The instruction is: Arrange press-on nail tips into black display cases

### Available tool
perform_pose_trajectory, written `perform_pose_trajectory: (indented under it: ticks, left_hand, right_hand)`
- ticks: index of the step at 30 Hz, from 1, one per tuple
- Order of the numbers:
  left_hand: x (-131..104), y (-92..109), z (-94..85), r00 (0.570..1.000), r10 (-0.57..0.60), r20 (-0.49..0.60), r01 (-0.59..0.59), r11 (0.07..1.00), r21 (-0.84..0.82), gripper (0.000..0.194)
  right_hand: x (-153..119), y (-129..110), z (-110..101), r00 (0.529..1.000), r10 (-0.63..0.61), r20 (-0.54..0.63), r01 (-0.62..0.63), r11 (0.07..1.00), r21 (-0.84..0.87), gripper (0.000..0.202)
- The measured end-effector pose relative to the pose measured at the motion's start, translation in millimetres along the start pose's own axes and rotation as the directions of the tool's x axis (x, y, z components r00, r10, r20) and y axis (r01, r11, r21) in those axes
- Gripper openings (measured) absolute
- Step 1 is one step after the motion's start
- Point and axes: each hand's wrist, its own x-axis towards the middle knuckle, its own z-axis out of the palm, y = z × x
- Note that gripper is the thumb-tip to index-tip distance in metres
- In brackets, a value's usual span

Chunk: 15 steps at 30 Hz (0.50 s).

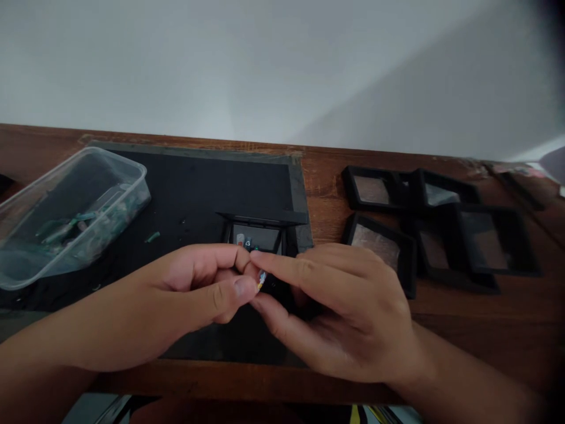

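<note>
My left hand [207, 288] and my right hand [335, 300] meet over the front of a dark mat [207, 182]. Between the left thumb and fingers is a small shiny piece [262, 279] with white, blue and yellow on it; its kind is too small to make out. My right index fingertip and thumb close in on the same piece from the right. Just behind the hands stands an open black case [286, 219], its lid raised, with a few small pieces [248, 242] inside. The fingers hide the case's front part.
At the left, a clear plastic tub [132, 171] holds green and clear bits. A green scrap [152, 237] lies on the mat beside it. Several black frames with clear windows [379, 250] lie partly overlapping on the wooden table [324, 176] at the right. A pale wall rises behind.
</note>
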Motion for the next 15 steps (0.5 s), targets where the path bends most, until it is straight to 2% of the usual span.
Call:
perform_pose_trajectory:
  ticks: [5, 15]
  left_hand:
    - [2.0, 0.7, 0.4, 1.0, -0.013, -0.003, 0.014, 0.999, 0.041, 0.037]
    - [1.0, 1.1, -1.2, 0.999, 0.004, -0.046, 0.0, 0.998, 0.069, 0.03]
  right_hand:
    - [1.3, -0.6, -0.5, 1.0, 0.01, -0.004, -0.01, 1.0, 0.019, 0.018]
    - [1.6, 0.1, 0.1, 1.0, 0.021, 0.005, -0.021, 0.999, 0.024, 0.024]
